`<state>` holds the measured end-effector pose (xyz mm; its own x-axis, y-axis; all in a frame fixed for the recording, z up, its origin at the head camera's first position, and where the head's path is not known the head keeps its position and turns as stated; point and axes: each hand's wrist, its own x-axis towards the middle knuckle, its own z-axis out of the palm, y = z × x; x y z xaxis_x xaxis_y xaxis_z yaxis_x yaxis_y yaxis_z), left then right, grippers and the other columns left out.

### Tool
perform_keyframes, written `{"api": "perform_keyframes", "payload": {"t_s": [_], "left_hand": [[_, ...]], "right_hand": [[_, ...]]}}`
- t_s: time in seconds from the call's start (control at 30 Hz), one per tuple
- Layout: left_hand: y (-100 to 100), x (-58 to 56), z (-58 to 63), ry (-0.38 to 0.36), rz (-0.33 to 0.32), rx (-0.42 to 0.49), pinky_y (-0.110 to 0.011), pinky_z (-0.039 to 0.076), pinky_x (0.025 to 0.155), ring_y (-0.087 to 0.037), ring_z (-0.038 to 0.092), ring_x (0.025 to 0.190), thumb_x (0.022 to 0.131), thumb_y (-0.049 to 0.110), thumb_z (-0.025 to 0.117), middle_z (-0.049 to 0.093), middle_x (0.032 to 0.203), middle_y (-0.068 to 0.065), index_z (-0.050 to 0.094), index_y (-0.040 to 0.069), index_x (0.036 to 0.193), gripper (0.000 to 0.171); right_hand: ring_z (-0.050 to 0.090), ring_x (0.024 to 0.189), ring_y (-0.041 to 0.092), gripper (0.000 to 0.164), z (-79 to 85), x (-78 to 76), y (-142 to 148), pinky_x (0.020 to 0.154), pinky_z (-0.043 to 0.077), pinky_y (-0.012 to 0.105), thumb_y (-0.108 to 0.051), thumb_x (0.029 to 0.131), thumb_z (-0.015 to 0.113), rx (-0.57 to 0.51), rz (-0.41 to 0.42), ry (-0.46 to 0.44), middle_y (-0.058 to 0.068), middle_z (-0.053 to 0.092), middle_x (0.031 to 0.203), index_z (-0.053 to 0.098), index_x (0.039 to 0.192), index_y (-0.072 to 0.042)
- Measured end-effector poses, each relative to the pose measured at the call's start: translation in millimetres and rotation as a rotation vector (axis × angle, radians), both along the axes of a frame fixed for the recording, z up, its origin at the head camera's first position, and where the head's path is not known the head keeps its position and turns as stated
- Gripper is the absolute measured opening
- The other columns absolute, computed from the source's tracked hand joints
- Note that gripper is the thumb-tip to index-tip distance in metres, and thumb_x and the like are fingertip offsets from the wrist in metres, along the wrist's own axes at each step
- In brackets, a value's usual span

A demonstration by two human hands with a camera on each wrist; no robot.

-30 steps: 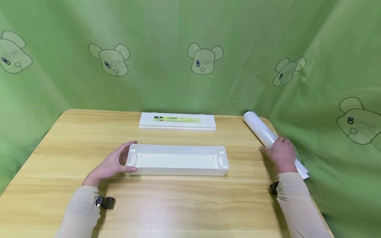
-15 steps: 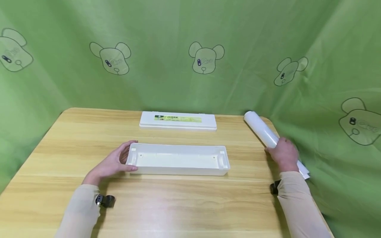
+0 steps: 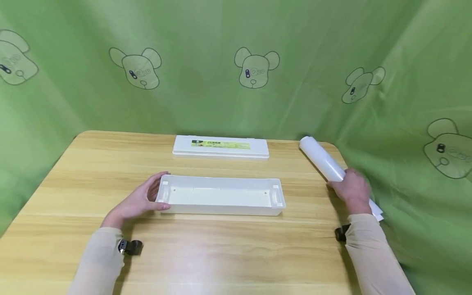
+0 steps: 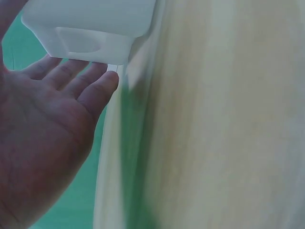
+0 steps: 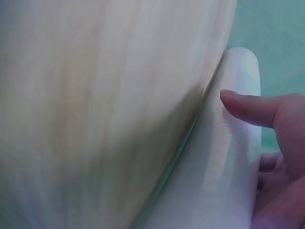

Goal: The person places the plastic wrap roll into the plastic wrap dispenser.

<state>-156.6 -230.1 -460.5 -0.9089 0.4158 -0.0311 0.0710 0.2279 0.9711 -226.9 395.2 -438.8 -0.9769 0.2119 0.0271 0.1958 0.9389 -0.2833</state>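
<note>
An open, long white plastic box (image 3: 221, 209) lies lengthwise across the middle of the table. My left hand (image 3: 138, 200) grips its left end in the head view, thumb along the front wall and fingers behind. From the left wrist view, the fingers (image 4: 90, 78) reach round the box's end wall (image 4: 83, 43). A glossy white roll of plastic film (image 3: 321, 157) slants along the table's right edge. Its nearer half is in the grip of my right hand (image 3: 352, 190), which covers part of it. The right wrist view shows the thumb lying across the roll (image 5: 214, 157).
Behind the box, at the table's far edge, lies a long white lid (image 3: 221, 153) with a green and yellow label. Green curtains (image 3: 206, 102) with bear-head prints hang close behind and at both sides. The wooden table (image 3: 221, 254) extends toward me.
My right hand has shifted slightly rightward on the roll and still holds it. The left hand keeps its grip on the box. The head view has tilted a little.
</note>
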Motion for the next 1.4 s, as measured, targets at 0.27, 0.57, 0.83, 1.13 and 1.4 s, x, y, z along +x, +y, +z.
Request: {"api": "perform_keyframes", "payload": {"t_s": [0.27,0.57,0.83,1.13,1.4], "left_hand": [[0.2,-0.7,-1.1,-0.025,0.0,-0.009,-0.038,0.022,0.114,-0.035,0.022,0.143,0.077,0.01,0.083,0.023,0.158,-0.019,0.014,0.007,0.156,0.105],[-2.2,-0.4,2.3,-0.026,0.001,-0.03,-0.044,0.018,0.115,-0.037,0.017,0.145,0.079,0.012,0.082,0.016,0.159,-0.021,0.012,0.007,0.157,0.105],[-7.7,-1.6,4.0,-0.031,-0.008,-0.037,-0.044,0.019,0.115,-0.038,0.016,0.145,0.08,0.012,0.082,0.013,0.16,-0.022,0.01,0.006,0.157,0.106],[0.1,-0.9,-2.3,-0.062,-0.012,-0.007,-0.04,0.022,0.114,-0.036,0.019,0.144,0.08,0.013,0.082,0.015,0.16,-0.019,0.011,0.011,0.158,0.106],[-0.9,-0.2,-1.0,-0.066,-0.001,-0.012,-0.038,0.022,0.114,-0.035,0.018,0.145,0.08,0.013,0.082,0.015,0.16,-0.019,0.011,0.012,0.157,0.106]], "right_hand": [[0.057,0.083,0.047,0.073,4.2,2.1,-6.8,0.065,0.046,0.056,-0.039,0.076,0.079,-0.001,0.059,0.023,0.032,0.059,0.098,0.051,0.122,0.01],[0.058,0.085,0.046,0.076,15.4,-0.5,-14.7,0.068,0.047,0.058,-0.04,0.078,0.08,-0.012,0.12,0.034,0.03,0.061,0.099,0.051,0.127,0.009],[0.059,0.084,0.043,0.071,16.3,-3.1,-24.3,0.066,0.047,0.057,-0.04,0.078,0.079,0.002,0.186,0.065,0.027,0.063,0.099,0.054,0.126,0.006],[0.058,0.091,0.043,0.071,20.7,3.7,-23.7,0.07,0.047,0.06,-0.032,0.078,0.082,-0.031,0.251,0.064,0.028,0.061,0.108,0.052,0.129,0.007],[0.057,0.095,0.042,0.074,22.9,0.1,-25.9,0.075,0.046,0.06,-0.037,0.08,0.081,-0.04,0.319,0.063,0.027,0.06,0.113,0.051,0.132,0.006]]}}
